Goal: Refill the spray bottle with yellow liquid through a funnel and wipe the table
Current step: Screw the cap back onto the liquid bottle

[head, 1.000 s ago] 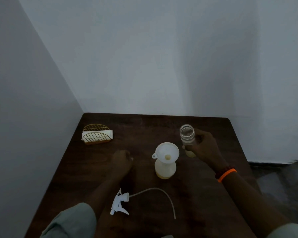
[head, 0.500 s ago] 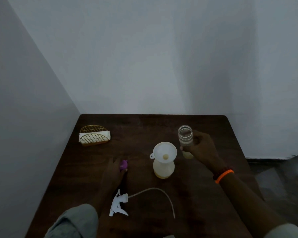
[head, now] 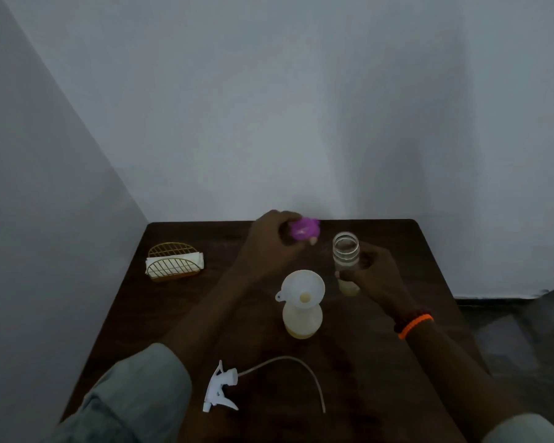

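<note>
A pale spray bottle (head: 302,321) stands mid-table with a little yellow liquid at its bottom and a white funnel (head: 302,289) in its neck. To its right my right hand (head: 375,276) grips an open clear jar (head: 346,260), upright, with a small amount of yellow liquid left in it. My left hand (head: 269,241) is raised over the far side of the table, holding a purple lid (head: 304,230) just left of the jar's mouth. The white trigger sprayer head (head: 219,391) with its curved dip tube lies near the front edge.
A gold wire holder with white napkins (head: 174,265) stands at the table's back left. The dark wooden table (head: 160,321) sits in a corner, with walls close behind and to the left. Floor shows beyond the right edge.
My left hand picked the purple lid up from the table left of the bottle and lifted it up and right, close to the jar's mouth. The right hand kept holding the jar.
</note>
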